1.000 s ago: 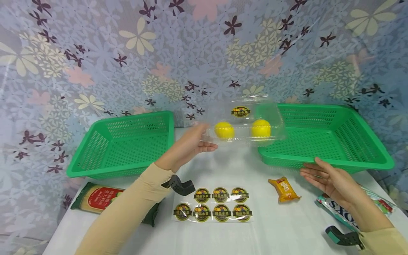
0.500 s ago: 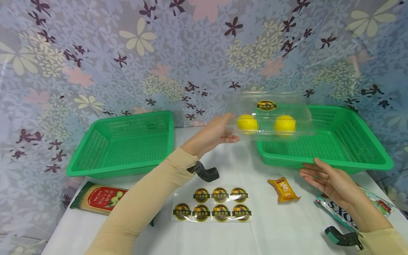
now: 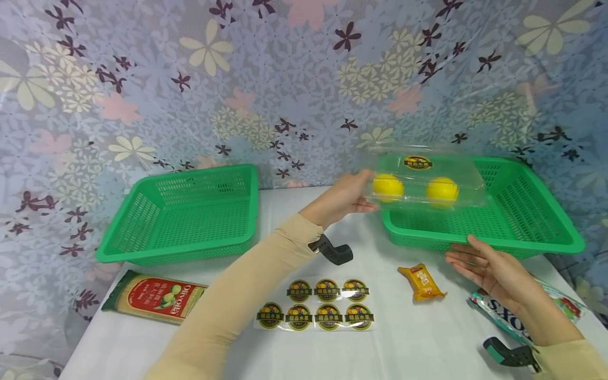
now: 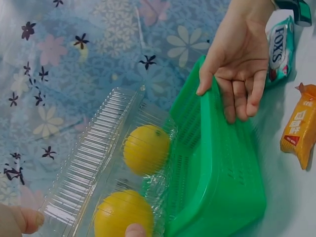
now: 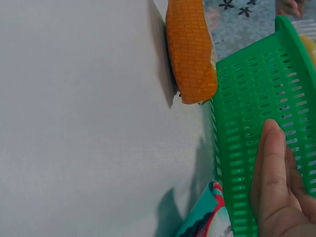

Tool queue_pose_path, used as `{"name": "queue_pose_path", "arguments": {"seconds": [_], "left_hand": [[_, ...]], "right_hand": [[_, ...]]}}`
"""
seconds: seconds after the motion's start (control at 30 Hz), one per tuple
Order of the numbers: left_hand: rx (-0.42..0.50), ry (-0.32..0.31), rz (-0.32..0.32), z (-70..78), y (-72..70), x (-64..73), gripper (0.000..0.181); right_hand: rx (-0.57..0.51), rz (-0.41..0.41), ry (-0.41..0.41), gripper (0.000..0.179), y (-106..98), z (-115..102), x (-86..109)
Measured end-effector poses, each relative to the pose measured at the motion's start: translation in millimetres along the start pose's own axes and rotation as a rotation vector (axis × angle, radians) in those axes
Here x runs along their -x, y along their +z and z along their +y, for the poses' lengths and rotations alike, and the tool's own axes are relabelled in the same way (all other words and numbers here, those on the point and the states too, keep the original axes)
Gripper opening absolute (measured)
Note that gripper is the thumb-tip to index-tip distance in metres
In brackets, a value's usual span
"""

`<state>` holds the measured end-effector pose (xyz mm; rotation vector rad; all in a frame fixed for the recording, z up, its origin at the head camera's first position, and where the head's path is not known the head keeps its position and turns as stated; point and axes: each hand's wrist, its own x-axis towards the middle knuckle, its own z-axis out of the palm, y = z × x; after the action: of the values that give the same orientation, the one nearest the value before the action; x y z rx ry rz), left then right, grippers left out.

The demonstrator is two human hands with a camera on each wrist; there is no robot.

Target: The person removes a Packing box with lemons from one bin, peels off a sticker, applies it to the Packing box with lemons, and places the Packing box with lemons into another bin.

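My left hand point(image 3: 344, 198) grips the left end of a clear plastic clamshell box point(image 3: 458, 163), thumb and fingers on either side of it. Inside sit two round yellow fruits point(image 3: 388, 187), and a dark round label point(image 3: 418, 162) is on the lid. The box hangs over the left part of the right green basket point(image 3: 480, 244), its lid down. My right hand point(image 3: 499, 274) holds that basket's front rim, thumb over the edge and fingers against the outer wall. In the left wrist view the box point(image 4: 94, 158) is tilted beside the basket point(image 4: 217, 192).
Another green basket point(image 3: 176, 252) stands at the left. A noodle pack point(image 3: 157, 298) lies before it, partly behind my left sleeve. A sticker sheet point(image 3: 313, 305) lies in the middle. An orange snack packet point(image 3: 421, 282) and a teal FOX'S packet point(image 3: 510, 316) lie near the right basket.
My left hand has carried the box of fruits rightward, from between the baskets to above the right one. The right hand has stayed on the basket rim.
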<state>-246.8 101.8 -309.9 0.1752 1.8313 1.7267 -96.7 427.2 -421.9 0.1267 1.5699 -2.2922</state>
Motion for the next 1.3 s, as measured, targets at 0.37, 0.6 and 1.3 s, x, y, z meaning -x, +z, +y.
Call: {"name": "queue_pose_path", "arguments": {"seconds": [0.37, 0.6, 1.3], "left_hand": [[0.021, -0.004, -0.023, 4.9, 34.9, -16.7, 0.062], [0.036, -0.053, -0.01, 3.8, 55.2, -22.9, 0.067], [-0.01, -0.112, 0.148, -9.1, 116.2, -39.0, 0.067]], "right_hand": [[-0.016, -0.024, 0.001, 0.045, 0, 0, 2.3], [-0.023, -0.035, 0.004, 0.045, 0, 0, 2.3], [-0.045, -0.008, 0.019, 0.042, -1, -1, 1.8]]}}
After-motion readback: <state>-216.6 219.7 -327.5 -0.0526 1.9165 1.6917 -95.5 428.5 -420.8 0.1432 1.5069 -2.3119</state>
